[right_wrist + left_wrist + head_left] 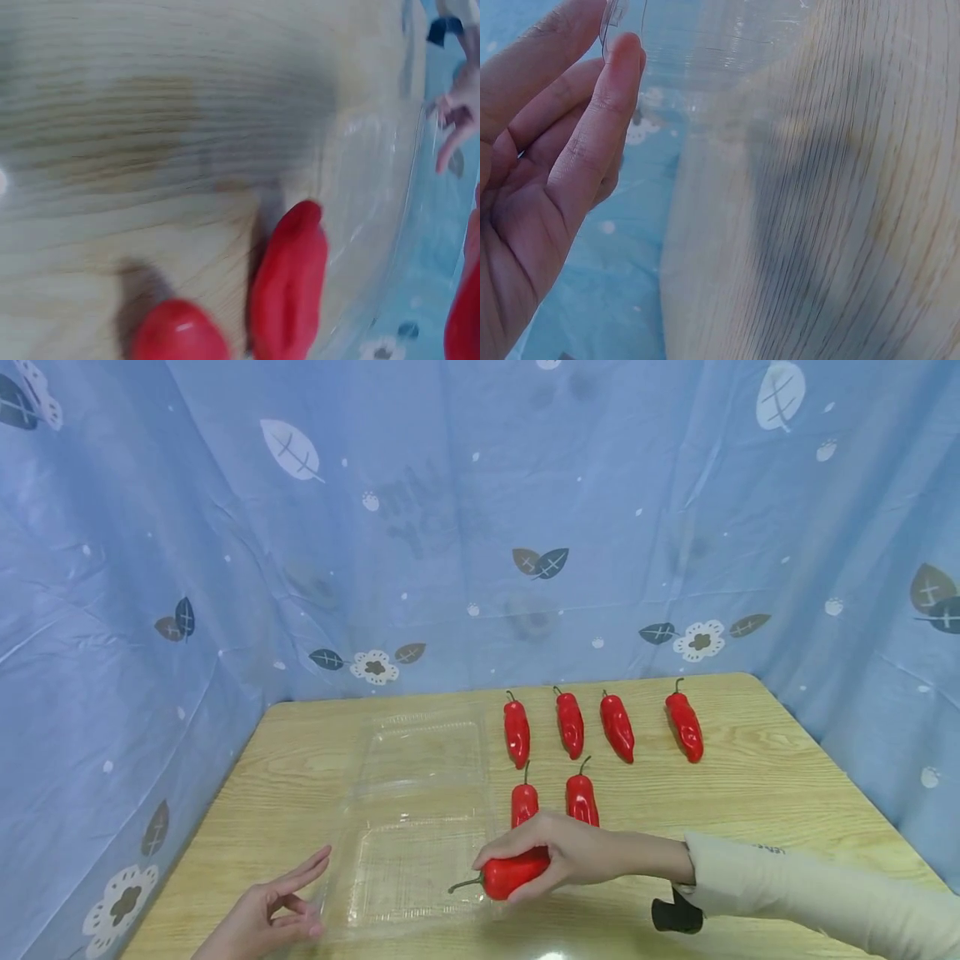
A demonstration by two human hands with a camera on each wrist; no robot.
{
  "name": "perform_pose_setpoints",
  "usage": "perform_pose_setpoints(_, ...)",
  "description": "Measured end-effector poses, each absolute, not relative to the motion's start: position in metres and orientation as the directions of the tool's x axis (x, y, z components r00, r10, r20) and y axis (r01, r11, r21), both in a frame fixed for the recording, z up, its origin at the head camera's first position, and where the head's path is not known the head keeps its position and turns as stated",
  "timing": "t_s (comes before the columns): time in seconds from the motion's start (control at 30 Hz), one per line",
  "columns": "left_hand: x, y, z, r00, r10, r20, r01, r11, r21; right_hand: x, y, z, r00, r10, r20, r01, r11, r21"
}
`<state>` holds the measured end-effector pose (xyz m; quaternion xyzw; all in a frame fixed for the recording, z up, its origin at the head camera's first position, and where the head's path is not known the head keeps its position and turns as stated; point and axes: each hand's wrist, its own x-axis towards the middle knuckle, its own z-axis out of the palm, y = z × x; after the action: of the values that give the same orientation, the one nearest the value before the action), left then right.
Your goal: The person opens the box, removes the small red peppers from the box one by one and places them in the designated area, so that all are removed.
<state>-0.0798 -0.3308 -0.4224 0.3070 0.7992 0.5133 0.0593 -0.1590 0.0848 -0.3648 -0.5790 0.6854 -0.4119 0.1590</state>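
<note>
My right hand [562, 856] grips a red pepper [513, 872] just over the right front rim of a clear plastic clamshell box [420, 810]. The pepper lies sideways, its green stem pointing left over the box. In the right wrist view, part of the held pepper [466, 322] shows at the right edge. At the front left corner of the box, my left hand [266, 914] pinches the plastic edge between thumb and a finger. The left wrist view shows the fingertips [624, 56] against that edge. The box lies unfolded, with two shallow halves one behind the other.
Several red peppers [617, 728] lie in a row at the back right of the wooden table [757, 793]. Two more peppers, one of them a red pepper [582, 797], lie just behind my right hand. A blue patterned curtain [480, 527] surrounds the table's back and sides.
</note>
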Motion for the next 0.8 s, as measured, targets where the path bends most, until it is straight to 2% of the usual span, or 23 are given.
perform_pose_setpoints(0.1,-0.08,-0.33,-0.421,-0.807,0.548,0.218,0.431,0.294,0.853,-0.159,0.104,-0.366,-0.356,-0.898,0.257,-0.612,0.016,-0.791)
perform_pose_setpoints(0.27,-0.08,-0.331,-0.42,-0.806,0.555,0.206,0.42,0.291,0.859,-0.154,0.134,-0.367,-0.527,-0.817,0.234,-0.53,0.101,-0.842)
perform_pose_setpoints(0.47,-0.081,-0.334,-0.419,-0.836,0.535,0.121,0.314,0.285,0.906,-0.142,0.164,-0.376,-0.711,-0.692,0.124,-0.383,0.234,-0.893)
perform_pose_setpoints(0.63,-0.081,-0.337,-0.421,-0.831,0.548,0.101,0.276,0.247,0.929,-0.131,0.184,-0.382,-0.807,-0.59,0.038,-0.277,0.32,-0.906)
perform_pose_setpoints(0.8,-0.084,-0.335,-0.425,-0.822,0.561,0.101,0.267,0.223,0.937,-0.118,0.203,-0.389,-0.881,-0.472,-0.008,-0.174,0.339,-0.925)
